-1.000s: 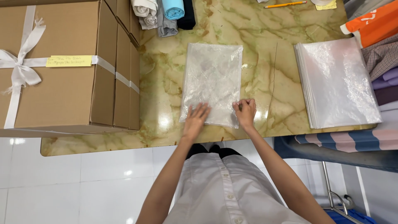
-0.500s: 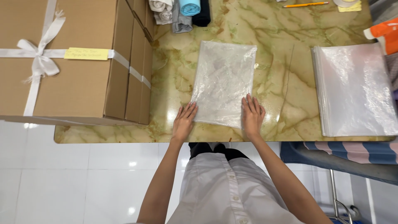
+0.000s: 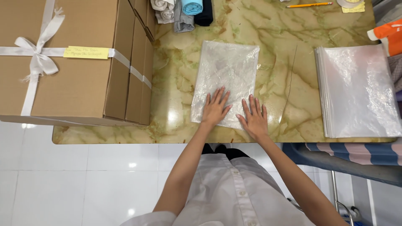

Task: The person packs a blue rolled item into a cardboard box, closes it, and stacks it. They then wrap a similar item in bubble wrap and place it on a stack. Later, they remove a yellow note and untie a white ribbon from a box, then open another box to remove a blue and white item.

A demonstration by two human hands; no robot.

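- The clear, crinkled plastic bag (image 3: 226, 81) lies flat on the green-and-cream marbled surface (image 3: 284, 75), near the edge closest to the person.
- Left hand (image 3: 215, 109): palm down, fingers spread apart, pressed flat on the bag's near end; grip holds nothing.
- Right hand (image 3: 253, 118): palm down, fingers spread apart, resting on the bag's near right corner and partly on the bare surface; grip holds nothing.
- The two hands lie just beside each other, not touching.
- Left of the bag: large brown cardboard box (image 3: 75, 62) tied with a white ribbon bow (image 3: 39, 60) and bearing a yellow note (image 3: 86, 52).
- Right of the bag, well apart: a stack of clear plastic bags (image 3: 360, 90).
- Beyond the bag: rolled grey, blue and black cloths (image 3: 184, 10); further right, a yellow pencil (image 3: 309, 5).
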